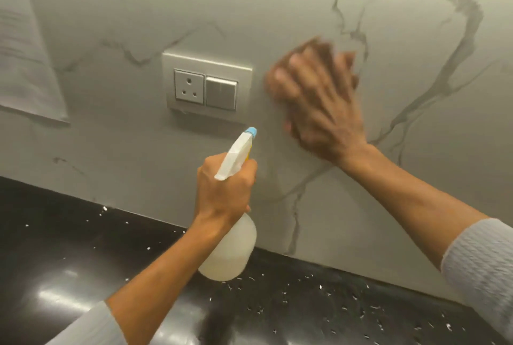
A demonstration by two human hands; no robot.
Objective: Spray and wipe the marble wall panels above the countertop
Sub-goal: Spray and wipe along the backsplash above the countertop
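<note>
Spray bottle (230, 250): being gripped by left hand (222, 192), long axis toward 1 o'clock. Cloth (316, 46): being pressed on marble wall (138, 11) by spread right hand (319, 106), 2 o'clock of nozzle (251, 131).

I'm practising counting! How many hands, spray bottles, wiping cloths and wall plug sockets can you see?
2 bare hands: left hand, right hand
1 translucent white plastic spray bottle with a blue nozzle
1 brown wiping cloth, blurred, under the right hand
1 white three-hole wall socket
Total: 5
</note>
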